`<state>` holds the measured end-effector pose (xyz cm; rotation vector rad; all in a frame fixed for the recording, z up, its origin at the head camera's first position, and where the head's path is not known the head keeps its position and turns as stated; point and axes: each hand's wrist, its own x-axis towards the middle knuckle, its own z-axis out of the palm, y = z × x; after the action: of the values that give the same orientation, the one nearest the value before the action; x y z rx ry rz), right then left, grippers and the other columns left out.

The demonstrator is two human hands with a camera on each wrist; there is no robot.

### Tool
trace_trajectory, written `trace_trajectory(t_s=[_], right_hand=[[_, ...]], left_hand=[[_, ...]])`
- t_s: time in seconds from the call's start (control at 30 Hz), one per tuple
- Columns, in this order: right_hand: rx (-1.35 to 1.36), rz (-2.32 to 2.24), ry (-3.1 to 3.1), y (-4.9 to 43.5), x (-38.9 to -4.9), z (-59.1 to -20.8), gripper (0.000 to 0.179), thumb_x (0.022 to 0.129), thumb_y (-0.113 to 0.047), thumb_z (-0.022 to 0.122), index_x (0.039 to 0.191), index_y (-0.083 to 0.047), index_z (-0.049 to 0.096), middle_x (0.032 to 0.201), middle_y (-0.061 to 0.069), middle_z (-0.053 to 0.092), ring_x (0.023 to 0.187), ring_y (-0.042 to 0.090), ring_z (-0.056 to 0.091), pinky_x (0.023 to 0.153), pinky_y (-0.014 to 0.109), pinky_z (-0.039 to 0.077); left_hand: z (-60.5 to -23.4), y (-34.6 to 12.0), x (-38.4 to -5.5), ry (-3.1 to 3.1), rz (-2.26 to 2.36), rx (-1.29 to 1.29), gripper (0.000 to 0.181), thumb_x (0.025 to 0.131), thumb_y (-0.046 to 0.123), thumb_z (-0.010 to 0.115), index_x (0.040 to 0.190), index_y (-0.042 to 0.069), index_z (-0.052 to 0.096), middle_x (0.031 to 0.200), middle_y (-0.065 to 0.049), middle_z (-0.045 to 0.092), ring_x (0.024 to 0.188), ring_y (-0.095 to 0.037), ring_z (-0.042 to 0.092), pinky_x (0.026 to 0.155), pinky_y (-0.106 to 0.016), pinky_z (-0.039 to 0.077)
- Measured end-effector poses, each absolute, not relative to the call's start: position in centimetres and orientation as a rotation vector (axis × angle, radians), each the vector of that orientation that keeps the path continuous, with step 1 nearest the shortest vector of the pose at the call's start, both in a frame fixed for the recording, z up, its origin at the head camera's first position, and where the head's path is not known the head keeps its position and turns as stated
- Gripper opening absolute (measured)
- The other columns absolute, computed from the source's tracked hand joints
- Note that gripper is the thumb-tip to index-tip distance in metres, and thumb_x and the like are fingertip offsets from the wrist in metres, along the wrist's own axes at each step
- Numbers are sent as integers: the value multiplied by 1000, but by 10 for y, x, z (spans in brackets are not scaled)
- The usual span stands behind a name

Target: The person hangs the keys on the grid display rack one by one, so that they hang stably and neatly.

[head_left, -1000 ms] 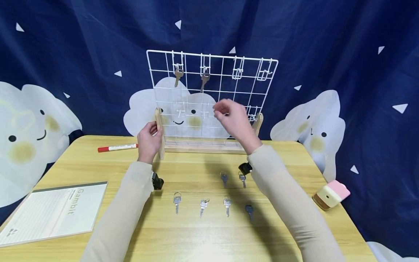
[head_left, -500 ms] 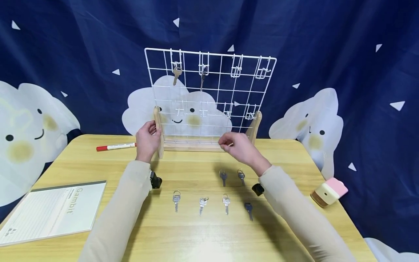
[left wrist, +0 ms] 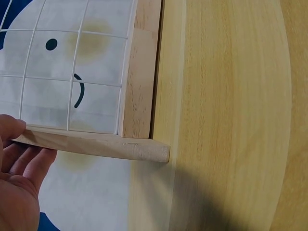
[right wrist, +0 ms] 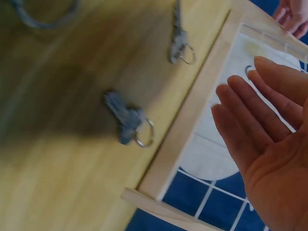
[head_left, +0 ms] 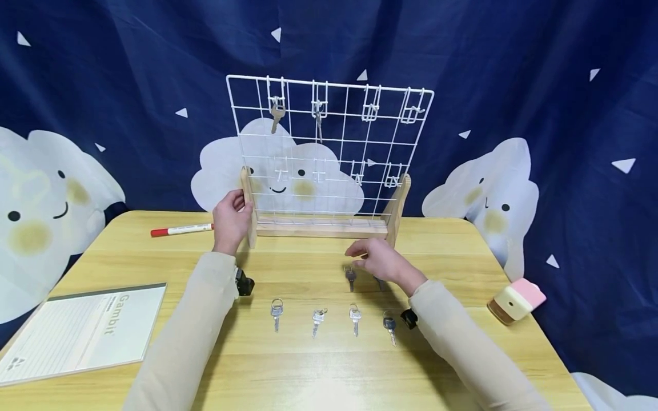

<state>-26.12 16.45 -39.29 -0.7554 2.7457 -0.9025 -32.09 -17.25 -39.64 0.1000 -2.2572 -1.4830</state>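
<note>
My left hand (head_left: 232, 221) grips the left wooden post (left wrist: 96, 145) of a white wire grid rack (head_left: 329, 117), thumb on one side and fingers on the other. My right hand (head_left: 381, 260) hovers just over two keys at the back of the table, holding nothing, its fingers loosely extended in the right wrist view. One back key (head_left: 350, 276) shows fully; the other key (right wrist: 127, 118) is mostly covered by the hand in the head view. Nearer the front lies a row of several ringed keys (head_left: 355, 321). A brass-coloured key (head_left: 277, 118) and a second key (head_left: 319, 123) hang from the rack's upper hooks.
Bare hooks (head_left: 370, 111) sit on the grid's upper right and lower row. A red-capped marker (head_left: 182, 230) lies left of the rack, with a notebook (head_left: 84, 331) at front left. A pink and cream box-like object (head_left: 516, 301) stands near the right edge.
My right hand has come down from in front of the grid to just above the back keys. The second hanging key has turned on its hook. My left hand keeps its place.
</note>
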Motion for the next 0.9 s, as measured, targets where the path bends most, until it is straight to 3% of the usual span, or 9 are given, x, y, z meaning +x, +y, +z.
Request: trace_trajectory(t_s=[0.17, 0.4, 0.9], right_hand=[[-696, -856, 2738, 161, -259, -410, 27, 88, -9, 74, 115, -5, 71, 119, 8, 67, 114, 30, 59, 100, 44, 49], [-712, -802, 2772, 158, -261, -425, 31, 84, -9, 78, 113, -2, 70, 101, 4, 66, 96, 21, 62, 88, 34, 54], [-640, -706, 2772, 153, -278, -427, 11, 89, 1, 69, 95, -8, 71, 87, -2, 65, 83, 13, 61, 74, 27, 55]], left_hand=[[-398, -173, -320, -2259, -1490, 109, 38, 96, 2, 57, 133, -5, 55, 127, -22, 61, 118, -30, 59, 99, -33, 50], [-399, -172, -320, -2272, -1470, 105, 38, 96, 3, 57, 134, -5, 55, 128, -21, 61, 118, -29, 58, 100, -33, 50], [-397, -170, -321, -2275, -1470, 106, 39, 97, 4, 58, 134, -4, 54, 129, -21, 60, 120, -29, 58, 100, -34, 49]])
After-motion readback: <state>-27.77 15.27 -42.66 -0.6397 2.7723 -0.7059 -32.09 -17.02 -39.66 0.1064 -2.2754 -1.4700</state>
